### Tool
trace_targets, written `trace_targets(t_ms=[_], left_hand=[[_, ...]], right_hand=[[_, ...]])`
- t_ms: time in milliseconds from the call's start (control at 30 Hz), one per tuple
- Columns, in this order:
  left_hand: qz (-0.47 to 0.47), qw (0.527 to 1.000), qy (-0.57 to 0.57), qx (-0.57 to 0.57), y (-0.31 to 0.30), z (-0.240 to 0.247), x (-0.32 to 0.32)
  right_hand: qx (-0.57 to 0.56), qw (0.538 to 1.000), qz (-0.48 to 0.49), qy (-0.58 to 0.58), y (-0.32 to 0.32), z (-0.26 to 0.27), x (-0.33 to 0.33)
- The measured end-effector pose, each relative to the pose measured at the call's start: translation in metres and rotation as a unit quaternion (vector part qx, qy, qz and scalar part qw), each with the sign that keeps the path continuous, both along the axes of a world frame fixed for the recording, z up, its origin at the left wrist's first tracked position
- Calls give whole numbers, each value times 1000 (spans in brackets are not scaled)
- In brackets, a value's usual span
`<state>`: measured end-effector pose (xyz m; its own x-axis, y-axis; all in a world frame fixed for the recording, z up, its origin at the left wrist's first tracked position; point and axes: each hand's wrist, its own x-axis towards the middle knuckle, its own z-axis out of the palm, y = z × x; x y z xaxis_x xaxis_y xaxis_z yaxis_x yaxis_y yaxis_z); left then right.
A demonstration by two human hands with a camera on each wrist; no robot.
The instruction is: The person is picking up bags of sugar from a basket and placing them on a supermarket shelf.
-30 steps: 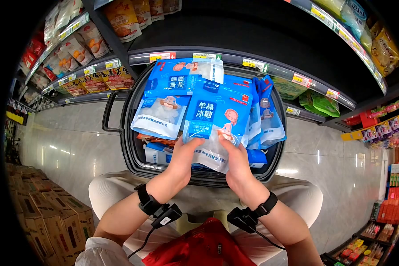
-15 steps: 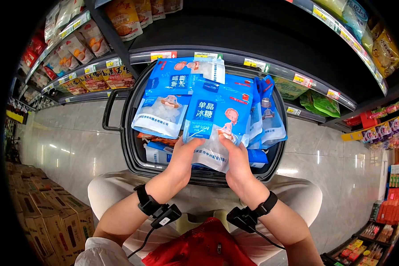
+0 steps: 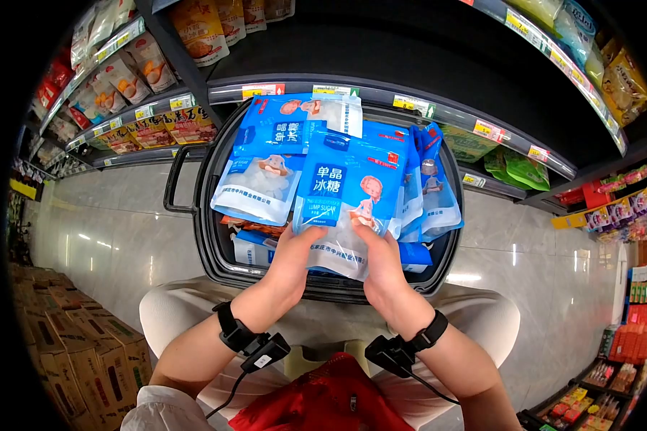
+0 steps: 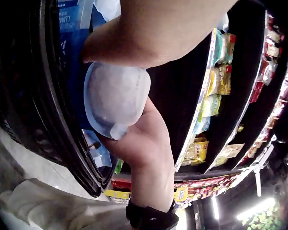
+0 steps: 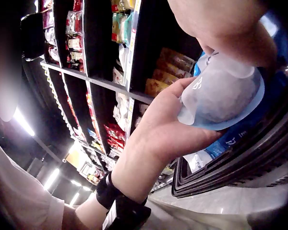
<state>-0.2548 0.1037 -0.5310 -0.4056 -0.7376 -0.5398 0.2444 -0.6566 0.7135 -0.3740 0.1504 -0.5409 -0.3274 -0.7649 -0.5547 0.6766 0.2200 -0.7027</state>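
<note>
Both hands hold one blue and clear bag of lump sugar (image 3: 336, 188) by its lower sides, thumbs on its printed front. The left hand (image 3: 292, 260) grips its left edge and the right hand (image 3: 382, 263) its right edge; the other fingers are hidden behind it. In both wrist views the rounded bottom of the lump sugar bag (image 4: 116, 93) (image 5: 225, 93) shows between the hands. Under and around it, more lump sugar bags (image 3: 260, 188) lie in a black shopping basket (image 3: 210, 248), some flat, some tilted at the right.
A dark shelf (image 3: 323, 54) with price tags runs just behind the basket. Pouches (image 3: 198, 32) stand on it at the upper left. Cardboard boxes (image 3: 72, 352) are stacked at the lower left, and packaged goods (image 3: 629, 327) line the right. The person's bent knees (image 3: 176, 312) flank the basket's near side.
The held bag has shifted very slightly left with both hands. Their grip on it looks the same, and the other bags and the basket stay in place.
</note>
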Motion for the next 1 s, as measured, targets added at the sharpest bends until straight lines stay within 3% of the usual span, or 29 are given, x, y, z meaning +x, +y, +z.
trace_targets(t_ms=[1000], left_hand=[[6,1000,-10,6,0,-2,-1]], right_hand=[[2,1000,-4,3,0,4,0]])
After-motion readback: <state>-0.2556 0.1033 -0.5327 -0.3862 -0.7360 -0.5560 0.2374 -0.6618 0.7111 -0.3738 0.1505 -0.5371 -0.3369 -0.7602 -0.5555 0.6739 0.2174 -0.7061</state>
